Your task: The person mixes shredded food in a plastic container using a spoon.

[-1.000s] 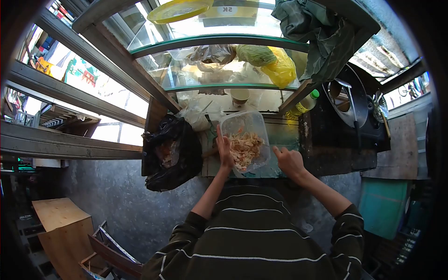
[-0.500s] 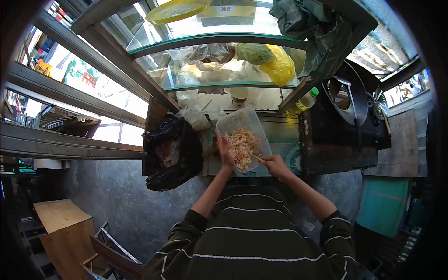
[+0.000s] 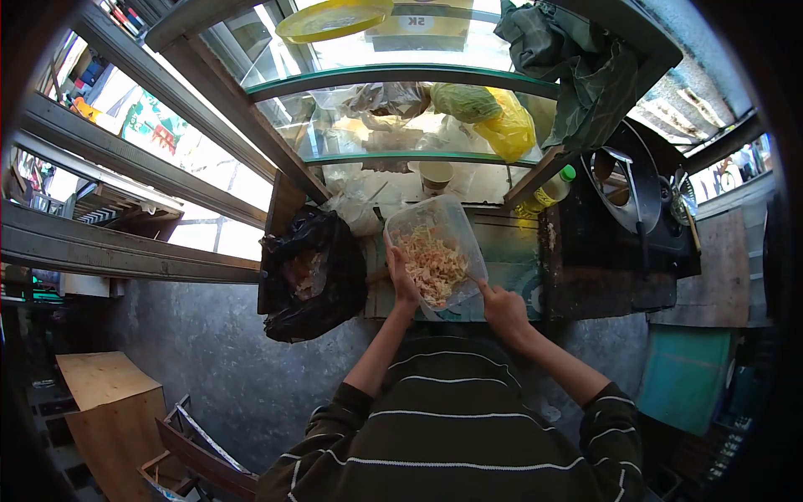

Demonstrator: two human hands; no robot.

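Observation:
A clear plastic container (image 3: 478,249) with shredded, pale orange-and-white food (image 3: 435,263) in it stands tilted on the worktop in front of me. My left hand (image 3: 403,283) grips its left wall, the fingers stretched along the outside. At the near right corner my right hand (image 3: 505,314) is closed around a thin-handled utensil, mostly hidden, its forefinger pointing toward the food. The kind of utensil cannot be made out.
Left of the container sits a black plastic bag (image 3: 330,289). A paper cup (image 3: 436,174) and a bottle with a green cap (image 3: 548,194) stand behind. A wok (image 3: 615,180) is at the right. Glass shelves hold a cabbage (image 3: 462,102) and a yellow bag (image 3: 508,125).
My right hand has turned and shifted slightly right and down, with the utensil's handle less visible. The food has been stirred about. My left hand stays on the container.

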